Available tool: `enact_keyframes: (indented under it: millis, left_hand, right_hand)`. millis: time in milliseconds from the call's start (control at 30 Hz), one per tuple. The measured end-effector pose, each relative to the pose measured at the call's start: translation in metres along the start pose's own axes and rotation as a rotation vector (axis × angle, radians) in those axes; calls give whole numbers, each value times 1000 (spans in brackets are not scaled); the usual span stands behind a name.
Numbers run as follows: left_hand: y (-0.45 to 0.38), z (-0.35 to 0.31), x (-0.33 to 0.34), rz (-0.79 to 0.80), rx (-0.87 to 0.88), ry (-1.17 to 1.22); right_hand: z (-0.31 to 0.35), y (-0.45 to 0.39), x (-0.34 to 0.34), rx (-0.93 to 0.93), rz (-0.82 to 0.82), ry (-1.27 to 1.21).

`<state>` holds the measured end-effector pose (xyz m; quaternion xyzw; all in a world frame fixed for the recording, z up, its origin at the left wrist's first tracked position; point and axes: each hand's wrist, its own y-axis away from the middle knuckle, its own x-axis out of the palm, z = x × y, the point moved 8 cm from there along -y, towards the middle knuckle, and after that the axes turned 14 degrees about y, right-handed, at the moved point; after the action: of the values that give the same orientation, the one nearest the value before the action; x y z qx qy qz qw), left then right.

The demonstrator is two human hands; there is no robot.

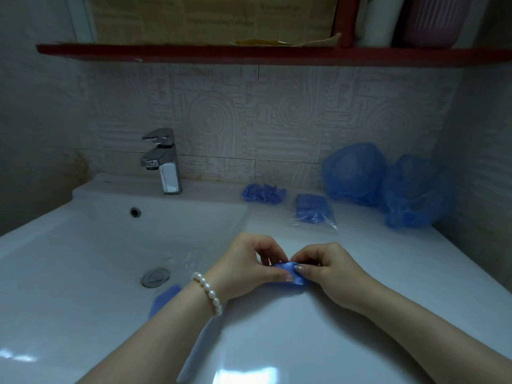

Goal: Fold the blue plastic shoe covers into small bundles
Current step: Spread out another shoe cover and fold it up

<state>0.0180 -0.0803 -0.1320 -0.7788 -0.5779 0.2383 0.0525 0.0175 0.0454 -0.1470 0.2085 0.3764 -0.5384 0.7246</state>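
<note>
We pinch a small blue shoe cover [288, 273] between both hands on the white counter [360, 245], just at 3 o'clock of the sink basin [83, 245]. Our left hand [249, 261], pearl bracelet [208, 292] on its wrist, curls its fingers and thumb onto the bundle; our right hand [329, 267] grips its other end. At 12 o'clock lie folded bundles [263, 193] and a clear packet [314, 212]; at 2 o'clock, two puffed-up covers [388, 184]. The faucet [163, 159] stands at 10 o'clock.

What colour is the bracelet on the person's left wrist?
White, pearl-like beads on the bracelet, clearest in the head view.
</note>
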Motion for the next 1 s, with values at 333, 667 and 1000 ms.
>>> enact_keyframes:
  millis: [333, 667, 1000]
  left_hand:
    - [-3, -17, -22, -179, 449, -604]
    - [1, 15, -85, -366, -167, 491]
    - [9, 44, -98, -188, -331, 958]
  right_hand:
    - [16, -26, 1, 450, 208, -169]
    - [77, -73, 13, 82, -31, -505]
    - [91, -104, 58, 82, 189, -866]
